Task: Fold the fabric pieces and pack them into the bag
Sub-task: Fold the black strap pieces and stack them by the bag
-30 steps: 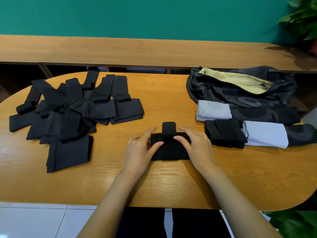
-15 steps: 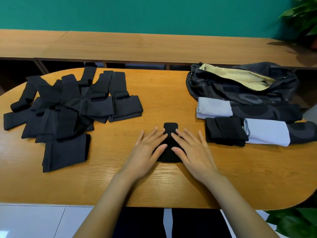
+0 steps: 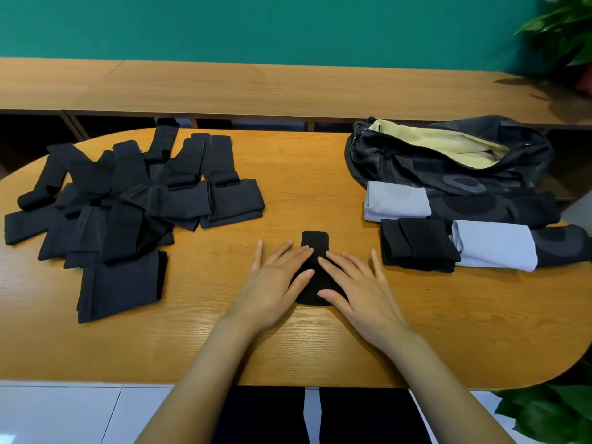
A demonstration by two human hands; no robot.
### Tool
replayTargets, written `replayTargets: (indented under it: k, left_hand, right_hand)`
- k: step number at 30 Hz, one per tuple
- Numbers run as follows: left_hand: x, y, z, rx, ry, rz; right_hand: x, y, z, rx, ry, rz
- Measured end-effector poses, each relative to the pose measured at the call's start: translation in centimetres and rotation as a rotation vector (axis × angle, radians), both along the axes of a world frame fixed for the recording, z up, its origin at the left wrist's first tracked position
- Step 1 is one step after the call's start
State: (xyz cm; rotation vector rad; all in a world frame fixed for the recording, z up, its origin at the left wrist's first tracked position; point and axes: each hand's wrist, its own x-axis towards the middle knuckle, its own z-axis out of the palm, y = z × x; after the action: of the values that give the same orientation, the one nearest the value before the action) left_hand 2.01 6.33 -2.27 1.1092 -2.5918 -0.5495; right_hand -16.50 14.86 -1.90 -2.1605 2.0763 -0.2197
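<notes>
A small black fabric piece (image 3: 315,243) lies folded at the middle of the wooden table (image 3: 448,315). My left hand (image 3: 276,283) and my right hand (image 3: 355,285) press flat on it with straight, spread fingers, covering most of it. A heap of unfolded black fabric pieces (image 3: 128,203) lies at the left. A folded black piece (image 3: 419,245) sits to the right of my hands. The dark bag (image 3: 448,168) lies at the back right, its mouth open and showing a pale yellow lining.
Two light grey folded pieces (image 3: 397,205) (image 3: 495,248) lie in front of the bag on its dark straps. A long wooden bench (image 3: 256,88) runs behind the table. Green plants (image 3: 557,30) stand at the right edge.
Both hands went from pinching and folding the black piece to lying flat on it with fingers spread. The piece is narrower now, folded under the palms.
</notes>
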Motion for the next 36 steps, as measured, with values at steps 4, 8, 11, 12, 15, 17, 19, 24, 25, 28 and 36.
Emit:
replayTargets:
  k: [4, 8, 11, 12, 15, 17, 19, 24, 25, 28, 36]
  left_hand:
    - [0.3, 0.2, -0.3, -0.026, -0.007, 0.007]
    - [0.7, 0.3, -0.1, 0.002, 0.049, -0.011]
    - [1.2, 0.6, 0.0, 0.016, 0.099, -0.040]
    - [1.4, 0.7, -0.1, 0.019, 0.102, -0.046]
    - [1.8, 1.0, -0.2, 0.028, 0.102, -0.053]
    - [1.9, 1.1, -0.2, 0.036, 0.097, -0.057]
    - [1.9, 1.2, 0.0, 0.045, 0.091, -0.056]
    - [2.3, 1.3, 0.1, 0.017, 0.086, -0.072]
    - [2.4, 1.4, 0.1, 0.015, 0.096, -0.082]
    - [2.7, 1.6, 0.0, -0.004, 0.148, -0.091]
    - [2.3, 1.7, 0.9, -0.032, 0.228, -0.022]
  right_hand:
    - [0.1, 0.0, 0.1, -0.005, -0.010, -0.001]
    - [0.0, 0.1, 0.2, -0.023, -0.021, 0.023]
    - [-0.1, 0.3, 0.5, -0.002, -0.065, 0.075]
    - [-0.3, 0.3, 0.5, 0.021, -0.073, 0.092]
    - [-0.7, 0.3, 0.7, 0.054, -0.065, 0.137]
    - [-0.8, 0.3, 0.8, 0.056, -0.045, 0.156]
    - [-0.9, 0.3, 0.9, 0.049, -0.037, 0.162]
    - [-1.0, 0.3, 0.9, 0.020, -0.060, 0.150]
    - [-1.0, 0.3, 0.9, 0.013, -0.070, 0.145]
    - [-0.9, 0.3, 0.9, -0.009, -0.120, 0.127]
    - [-1.2, 0.7, 0.9, -0.092, -0.249, 0.074]
